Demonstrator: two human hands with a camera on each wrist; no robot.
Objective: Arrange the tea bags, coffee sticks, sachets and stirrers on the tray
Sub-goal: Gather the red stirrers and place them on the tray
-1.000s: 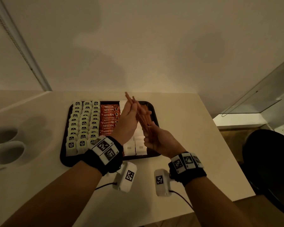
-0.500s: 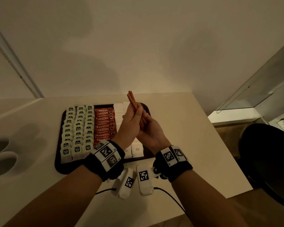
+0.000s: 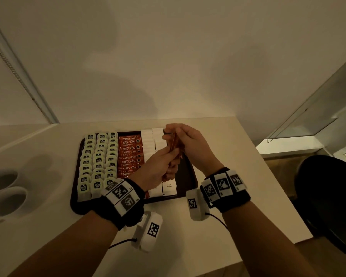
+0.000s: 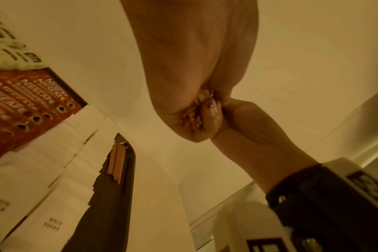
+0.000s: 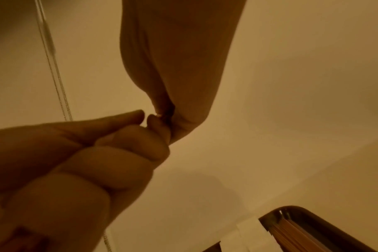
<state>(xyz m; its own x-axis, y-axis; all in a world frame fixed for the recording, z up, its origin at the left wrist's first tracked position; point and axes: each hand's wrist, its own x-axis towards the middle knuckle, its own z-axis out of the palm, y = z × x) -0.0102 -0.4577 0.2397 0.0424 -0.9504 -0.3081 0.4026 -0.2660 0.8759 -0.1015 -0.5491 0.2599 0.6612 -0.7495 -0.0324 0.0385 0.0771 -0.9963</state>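
1. The tray (image 3: 188, 176) is dark and sits on a pale table (image 3: 238, 176), close to the wall.
2. On the tray, from the left side: three columns of tea bags (image 3: 98, 162), a column of red coffee sticks (image 3: 130, 154), then two columns of white sugar sachets (image 3: 154, 140). They lie in neat overlapping rows.
3. Both hands are raised over the right part of the tray, touching each other, with one bundle of thin orange stirrers (image 3: 173, 143) held between them.
4. The left hand (image 3: 158, 166) has its fingers curled round the lower end of the bundle — the left wrist view shows the cut ends of the stirrers bunched in its grip.
5. The right hand (image 3: 190, 144) grips the upper end, fingers bent over the top and pinching it.
6. A second group of stirrers (image 4: 117, 161) lies flat in the strip of tray to the right of the sachets, just beside them and near the far edge.
7. Two cups (image 3: 6, 188) stand on the table's left side — well apart from the tray.
8. A black round chair (image 3: 332, 200) is off the table's right edge.
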